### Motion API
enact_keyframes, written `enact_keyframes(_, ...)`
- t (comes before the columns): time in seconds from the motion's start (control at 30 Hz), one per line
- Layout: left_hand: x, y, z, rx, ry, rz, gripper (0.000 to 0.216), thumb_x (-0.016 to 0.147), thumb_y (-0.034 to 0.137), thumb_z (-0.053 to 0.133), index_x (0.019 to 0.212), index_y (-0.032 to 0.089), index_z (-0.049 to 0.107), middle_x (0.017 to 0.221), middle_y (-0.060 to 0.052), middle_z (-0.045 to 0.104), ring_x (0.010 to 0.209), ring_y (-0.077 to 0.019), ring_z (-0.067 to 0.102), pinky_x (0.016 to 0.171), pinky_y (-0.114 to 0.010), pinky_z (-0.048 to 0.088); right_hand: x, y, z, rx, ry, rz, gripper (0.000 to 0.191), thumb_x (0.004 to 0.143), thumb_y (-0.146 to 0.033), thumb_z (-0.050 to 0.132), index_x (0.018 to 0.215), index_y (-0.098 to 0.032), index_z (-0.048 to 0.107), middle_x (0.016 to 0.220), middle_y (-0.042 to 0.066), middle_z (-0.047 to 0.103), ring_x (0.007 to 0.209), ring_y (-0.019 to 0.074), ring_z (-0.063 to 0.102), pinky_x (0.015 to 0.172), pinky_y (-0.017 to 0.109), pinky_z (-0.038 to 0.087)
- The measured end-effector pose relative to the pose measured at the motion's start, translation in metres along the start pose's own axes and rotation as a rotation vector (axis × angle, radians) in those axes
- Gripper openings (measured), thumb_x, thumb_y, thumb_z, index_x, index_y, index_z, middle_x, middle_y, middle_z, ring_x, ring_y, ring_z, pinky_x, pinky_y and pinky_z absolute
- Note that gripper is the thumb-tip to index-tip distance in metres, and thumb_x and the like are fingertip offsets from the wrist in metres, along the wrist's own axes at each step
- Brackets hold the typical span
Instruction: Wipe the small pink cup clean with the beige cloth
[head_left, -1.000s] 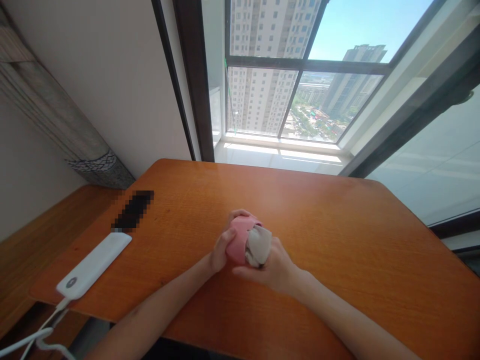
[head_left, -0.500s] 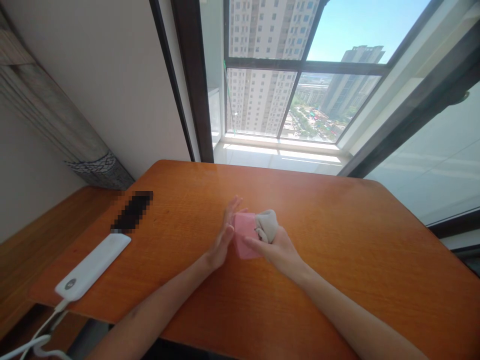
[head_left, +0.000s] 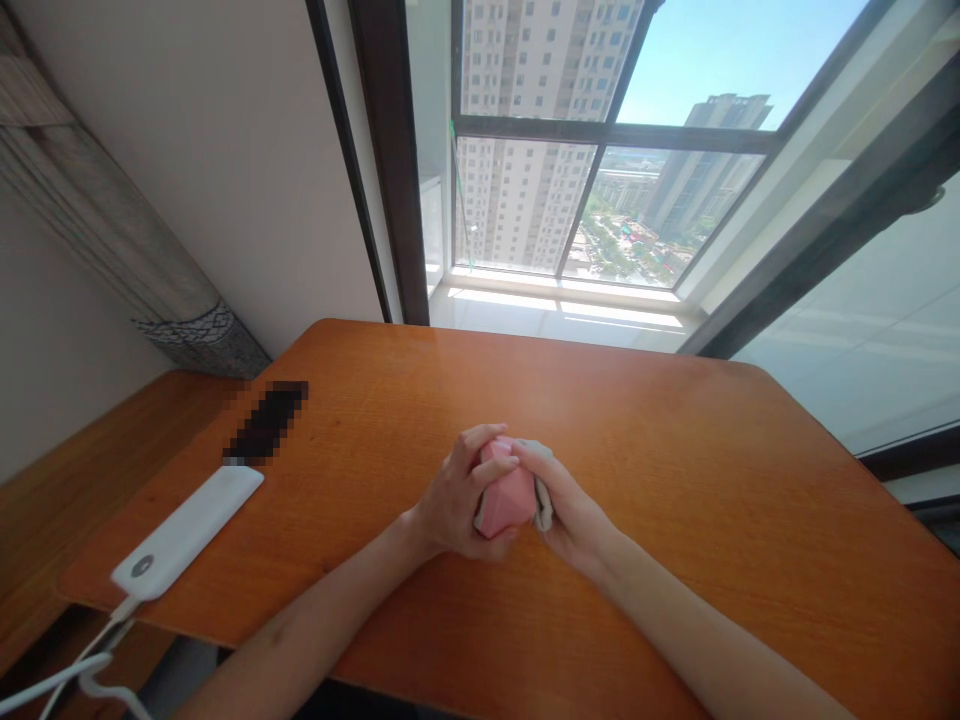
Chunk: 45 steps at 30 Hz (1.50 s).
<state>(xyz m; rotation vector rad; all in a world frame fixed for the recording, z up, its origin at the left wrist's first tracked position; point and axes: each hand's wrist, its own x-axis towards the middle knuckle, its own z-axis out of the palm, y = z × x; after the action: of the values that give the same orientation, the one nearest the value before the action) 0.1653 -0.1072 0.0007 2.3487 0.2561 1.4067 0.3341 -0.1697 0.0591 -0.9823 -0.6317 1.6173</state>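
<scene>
A small pink block-like object (head_left: 510,500) with flat faces is held tilted between my two hands, above the middle of the table. My left hand (head_left: 465,495) wraps around its left side, fingers over the top and thumb along the near edge. From the right, my right hand (head_left: 566,495) grips a crumpled off-white cloth (head_left: 543,505) and presses it to the pink object. The right thumb rests on top of the object. Much of the cloth is hidden behind the fingers, and a greyish bit shows by the left palm too.
The brown wooden table (head_left: 675,480) has rounded corners. At its left lie a white power bank (head_left: 191,530) with a white cable (head_left: 94,675) and a dark pixelated item (head_left: 266,422). A curtain (head_left: 150,240) hangs at left; a large window (head_left: 600,130) stands beyond the table.
My left hand has gone from lying flat against the pink object's side to wrapping around it. The object has been turned and tilted, and the cloth is now more covered by my right hand.
</scene>
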Motion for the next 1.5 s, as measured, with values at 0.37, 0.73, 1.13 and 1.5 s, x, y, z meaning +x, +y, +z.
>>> enact_keyframes(0.37, 0.017, 0.019, 0.004, -1.163, 0.162, -1.019, 0.052, 0.097, 0.057, 0.052, 0.126, 0.016, 0.067, 0.112, -0.012, 0.078, 0.100, -0.0295, 0.073, 0.094, -0.041, 0.055, 0.000, 0.010, -0.019, -1.323, -0.448, -0.877, 0.045, 0.091, -0.064, 0.078, 0.076, -0.023, 0.066, 0.072, 0.003, 0.066, 0.064, 0.0173, 0.052, 0.060, 0.031, 0.040)
enact_keyframes(0.73, 0.010, 0.012, 0.002, -0.918, 0.177, -0.809, 0.084, 0.100, 0.077, 0.050, 0.167, 0.030, 0.036, 0.167, -0.015, 0.050, 0.152, -0.0346, 0.051, 0.126, -0.053, 0.039, -0.004, -0.010, -0.010, -0.900, -0.143, -0.480, 0.030, 0.088, -0.049, 0.084, 0.084, -0.022, 0.072, 0.076, 0.001, 0.069, 0.064, 0.0160, 0.057, 0.061, 0.029, 0.047)
enact_keyframes(1.13, -0.004, 0.004, 0.007, 0.115, -0.004, 0.103, 0.098, 0.078, 0.044, 0.079, 0.165, 0.035, 0.035, 0.171, -0.016, 0.032, 0.149, -0.0446, 0.043, 0.122, -0.067, 0.038, -0.003, -0.012, 0.001, -0.043, -0.010, 0.063, 0.041, 0.079, -0.055, 0.092, 0.100, -0.022, 0.080, 0.095, 0.003, 0.079, 0.082, 0.0183, 0.070, 0.072, 0.026, 0.058)
enact_keyframes(1.5, 0.016, 0.030, 0.008, -1.097, 0.288, -0.880, 0.049, 0.098, 0.058, 0.051, 0.122, 0.018, 0.066, 0.117, -0.013, 0.073, 0.104, -0.0303, 0.071, 0.098, -0.045, 0.056, -0.015, 0.006, -0.007, -1.266, -0.388, -0.812, 0.038, 0.092, -0.055, 0.080, 0.077, -0.023, 0.068, 0.069, 0.001, 0.064, 0.061, 0.0161, 0.051, 0.057, 0.031, 0.041)
